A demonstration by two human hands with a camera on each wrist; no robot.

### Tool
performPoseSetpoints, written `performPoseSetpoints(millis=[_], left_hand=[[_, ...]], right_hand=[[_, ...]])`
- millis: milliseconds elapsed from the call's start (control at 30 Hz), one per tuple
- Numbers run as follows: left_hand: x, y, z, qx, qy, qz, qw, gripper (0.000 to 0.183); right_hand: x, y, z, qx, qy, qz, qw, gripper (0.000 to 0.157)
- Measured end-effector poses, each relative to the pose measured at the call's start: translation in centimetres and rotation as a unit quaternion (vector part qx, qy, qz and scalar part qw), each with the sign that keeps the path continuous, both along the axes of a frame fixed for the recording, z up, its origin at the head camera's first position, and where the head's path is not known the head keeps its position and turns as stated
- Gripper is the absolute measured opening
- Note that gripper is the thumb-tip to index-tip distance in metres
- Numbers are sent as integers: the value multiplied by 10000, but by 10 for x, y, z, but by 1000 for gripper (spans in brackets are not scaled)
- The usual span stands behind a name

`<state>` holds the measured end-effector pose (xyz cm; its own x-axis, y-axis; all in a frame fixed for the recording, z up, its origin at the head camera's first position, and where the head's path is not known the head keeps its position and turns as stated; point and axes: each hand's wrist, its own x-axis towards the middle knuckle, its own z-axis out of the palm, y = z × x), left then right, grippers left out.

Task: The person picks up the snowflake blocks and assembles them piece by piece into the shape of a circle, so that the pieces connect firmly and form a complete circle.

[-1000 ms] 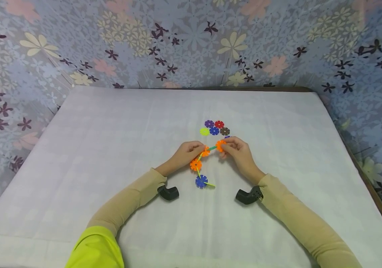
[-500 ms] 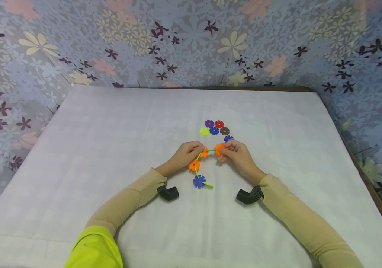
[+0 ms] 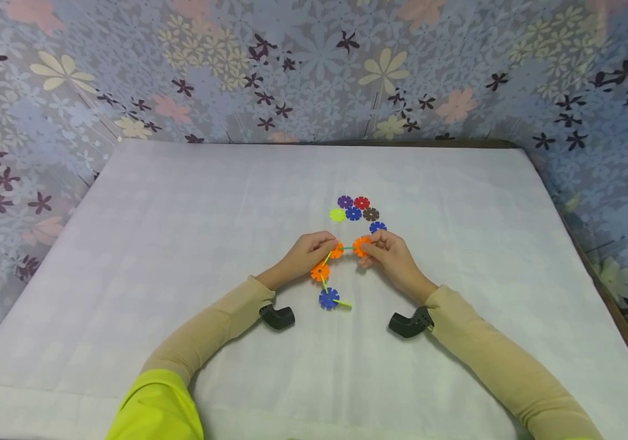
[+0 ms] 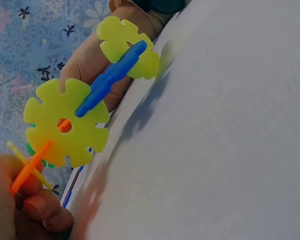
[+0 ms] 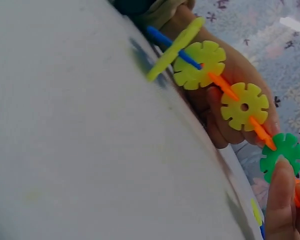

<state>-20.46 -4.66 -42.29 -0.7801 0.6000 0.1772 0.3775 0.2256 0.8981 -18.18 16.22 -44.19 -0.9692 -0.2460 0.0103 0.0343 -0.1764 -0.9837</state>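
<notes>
Over the white-covered surface [image 3: 181,220], the left hand [image 3: 309,250] at 9 o'clock and the right hand [image 3: 394,255] at 3 o'clock each have fingers closed in a pinch on the interlocked disc chain [image 3: 316,274], which spans between them and trails toward 6 o'clock. Six loose discs [image 3: 350,216] lie at 12 o'clock.

Room between forearms [image 3: 209,330]; disc chain [image 3: 320,273] beyond, seemingly raised

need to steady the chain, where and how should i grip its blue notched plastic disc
Probably pinch its left rim, coming from the left: the blue notched plastic disc has that edge free, with one yellow notched plastic disc on its right and another yellow disc at its far edge.
</notes>
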Motion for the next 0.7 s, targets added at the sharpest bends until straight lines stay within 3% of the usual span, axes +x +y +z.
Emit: performPoseSetpoints(millis=[133,433,700], left_hand=[[-7,0,-15,-27,2,85,10000,18],[-9,0,-15,-29,34,30,10000,18],[7,1,15,305,-81,136,9994,15]], right_hand=[[3,-4,3,8,-157,-99,9998,4],[7,-12,4,-84,-25,-239,9997,4],[5,-10,1,149,218,-182,9995,13]])
